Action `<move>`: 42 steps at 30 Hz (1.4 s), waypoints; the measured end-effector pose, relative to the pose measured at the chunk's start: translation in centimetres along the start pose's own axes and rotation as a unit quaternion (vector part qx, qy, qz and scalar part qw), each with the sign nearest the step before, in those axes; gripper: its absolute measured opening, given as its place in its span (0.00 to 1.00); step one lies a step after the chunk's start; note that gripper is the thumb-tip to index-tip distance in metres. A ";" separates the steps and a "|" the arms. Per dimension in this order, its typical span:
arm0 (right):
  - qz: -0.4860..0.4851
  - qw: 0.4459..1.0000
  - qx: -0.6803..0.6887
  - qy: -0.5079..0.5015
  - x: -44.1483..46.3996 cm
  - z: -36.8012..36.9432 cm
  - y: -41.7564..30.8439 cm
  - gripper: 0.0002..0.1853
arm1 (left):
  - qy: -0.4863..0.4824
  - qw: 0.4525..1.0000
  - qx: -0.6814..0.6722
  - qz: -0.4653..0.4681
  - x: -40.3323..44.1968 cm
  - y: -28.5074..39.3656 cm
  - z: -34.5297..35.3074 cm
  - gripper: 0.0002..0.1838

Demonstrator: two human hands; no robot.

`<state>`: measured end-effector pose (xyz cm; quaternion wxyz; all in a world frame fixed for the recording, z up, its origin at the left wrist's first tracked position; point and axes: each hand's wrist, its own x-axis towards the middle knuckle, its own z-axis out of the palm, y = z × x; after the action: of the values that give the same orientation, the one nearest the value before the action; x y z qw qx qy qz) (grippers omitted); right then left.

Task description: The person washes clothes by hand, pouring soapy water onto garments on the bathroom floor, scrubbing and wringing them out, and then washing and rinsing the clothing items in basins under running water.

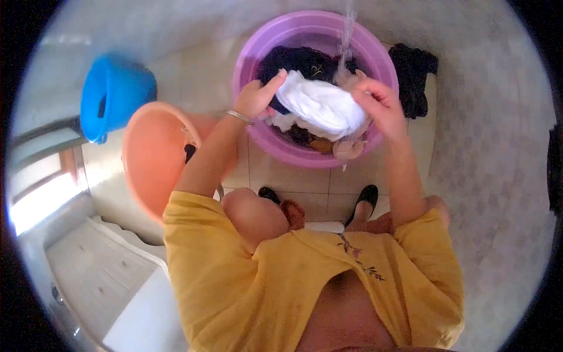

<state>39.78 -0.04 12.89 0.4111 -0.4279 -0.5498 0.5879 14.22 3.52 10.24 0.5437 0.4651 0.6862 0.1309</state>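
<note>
A white cloth (322, 104), bunched into a loose oval, is stretched between my two hands over a purple basin (243, 76). My left hand (258, 97), with a bangle at the wrist, grips its left end with the thumb on top. At the right end, my right hand (377, 102) pinches the cloth with bent fingers. Dark clothes (293, 61) lie in the basin behind the cloth, and light and brown pieces show below it. A stream of water (348, 35) falls into the basin near my right hand. The cloth's exact kind cannot be made out.
An orange bucket (153, 158) stands left of the basin, a blue bucket (117, 94) farther back. Dark cloth (413, 79) lies on the floor right of the basin. A pale washboard-like surface (97, 258) is at lower left. My feet are below the basin.
</note>
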 end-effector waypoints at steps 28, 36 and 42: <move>-0.038 0.779 -0.598 -0.185 1.3 6.4 8.7 0.42 | 0.087 0.876 0.466 -0.086 -1.7 -31.7 -10.5 0.54; -0.011 0.716 -0.668 -0.201 1.6 8.1 11.9 0.43 | 0.163 0.981 -0.048 -0.089 -0.3 -36.9 -12.0 0.24; -0.046 0.728 -0.646 -0.224 1.3 8.0 12.4 0.39 | 0.148 0.980 -0.105 -0.082 -2.2 -32.4 -18.2 0.19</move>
<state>31.58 -1.88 0.69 -0.0733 -0.4200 -0.8921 0.1496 -17.67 -9.53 -3.80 0.4910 0.3229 0.7773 0.2248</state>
